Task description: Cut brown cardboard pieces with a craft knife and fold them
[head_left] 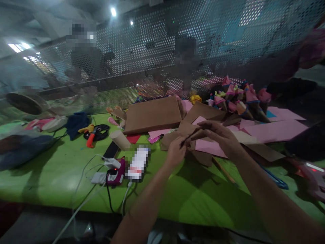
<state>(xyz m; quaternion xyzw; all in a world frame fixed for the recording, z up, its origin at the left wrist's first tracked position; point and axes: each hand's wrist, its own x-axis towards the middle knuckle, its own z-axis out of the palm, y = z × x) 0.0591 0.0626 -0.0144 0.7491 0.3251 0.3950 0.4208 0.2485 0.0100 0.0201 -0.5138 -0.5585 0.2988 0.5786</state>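
Note:
My left hand [176, 150] and my right hand [219, 137] meet above the green table [63, 169], both closed on a piece of brown paper [189, 135] held between the fingertips. The left hand pinches its lower end, and the right hand's fingers curl over its upper part. Under the hands lie more brown paper pieces [200, 157] and a pink sheet [209, 147].
A brown cardboard sheet [153, 115] lies behind the hands. Finished paper cones [238, 98] stand at the back right beside pink sheets [276, 130]. A paper roll [120, 139], scissors [95, 132], chargers with cables [109, 171] and a phone [138, 162] lie left. A perforated screen [177, 51] closes the back.

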